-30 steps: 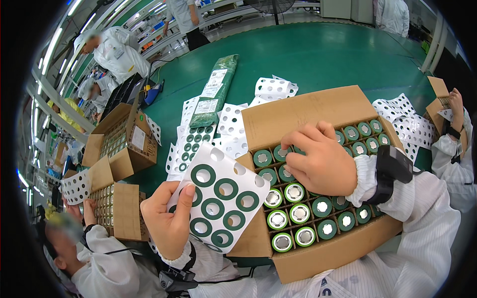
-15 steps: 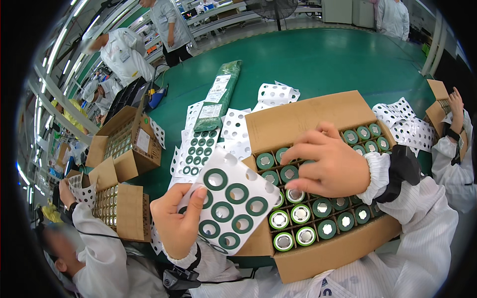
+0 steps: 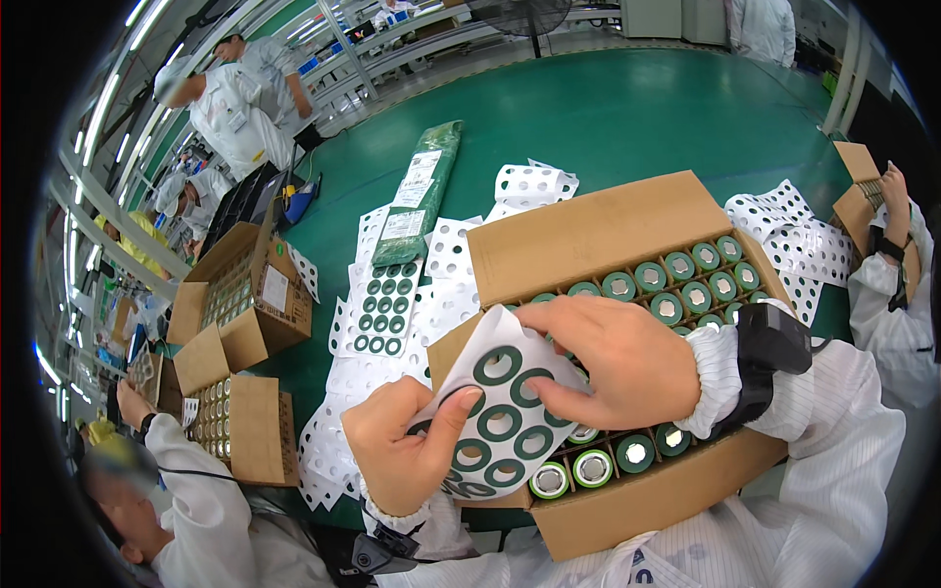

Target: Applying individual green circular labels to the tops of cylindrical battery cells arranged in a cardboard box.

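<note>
My left hand pinches the lower left edge of a white sheet of green ring stickers, thumb on top. The sheet is tilted and curls at its upper part. My right hand has its thumb against a ring at the sheet's right side, with its fingers behind the sheet; their tips are partly hidden. Underneath my right hand stands an open cardboard box with cylindrical battery cells upright in a divider grid. Most visible cells have green tops; some in the near left corner show bare silver tops with bright green rims.
Beyond the box lie punched white sheets, another ring-sticker sheet and a green wrapped package on the green table. Cell boxes stand left, near a co-worker's arm. Another person's hand is at far right.
My right hand has moved left from above the cells to the sticker sheet and touches it. My left hand has shifted slightly right, and the sheet has bent.
</note>
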Demonstrator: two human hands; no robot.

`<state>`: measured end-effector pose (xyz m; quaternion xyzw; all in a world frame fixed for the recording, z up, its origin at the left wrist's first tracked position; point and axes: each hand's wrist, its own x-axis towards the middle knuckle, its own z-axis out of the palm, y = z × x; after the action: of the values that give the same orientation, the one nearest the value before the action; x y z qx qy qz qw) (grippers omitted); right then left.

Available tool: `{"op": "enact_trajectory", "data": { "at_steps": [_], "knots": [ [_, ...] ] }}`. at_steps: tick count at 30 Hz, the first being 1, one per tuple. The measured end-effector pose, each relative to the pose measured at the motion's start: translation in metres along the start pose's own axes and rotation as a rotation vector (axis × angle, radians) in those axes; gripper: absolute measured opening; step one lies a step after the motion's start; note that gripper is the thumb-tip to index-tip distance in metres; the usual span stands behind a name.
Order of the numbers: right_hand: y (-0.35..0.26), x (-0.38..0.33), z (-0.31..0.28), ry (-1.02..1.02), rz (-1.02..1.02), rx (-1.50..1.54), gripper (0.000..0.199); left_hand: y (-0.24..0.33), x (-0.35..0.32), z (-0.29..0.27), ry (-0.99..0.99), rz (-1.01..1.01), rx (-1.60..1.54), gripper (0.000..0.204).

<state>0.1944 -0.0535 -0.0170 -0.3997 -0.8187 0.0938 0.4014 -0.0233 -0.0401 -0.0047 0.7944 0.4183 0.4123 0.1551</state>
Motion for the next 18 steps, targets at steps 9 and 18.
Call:
{"op": "enact_trajectory", "data": {
  "at_steps": [9, 18],
  "knots": [
    [0.006, 0.002, -0.013, -0.003, 0.078, 0.014, 0.03, -0.01, 0.003, -0.005, 0.034, -0.079, 0.02, 0.039],
    [0.007, -0.001, -0.012, 0.026, 0.109, 0.126, 0.021, -0.01, 0.006, -0.003, 0.08, -0.097, 0.026, 0.024]
  ]
}}
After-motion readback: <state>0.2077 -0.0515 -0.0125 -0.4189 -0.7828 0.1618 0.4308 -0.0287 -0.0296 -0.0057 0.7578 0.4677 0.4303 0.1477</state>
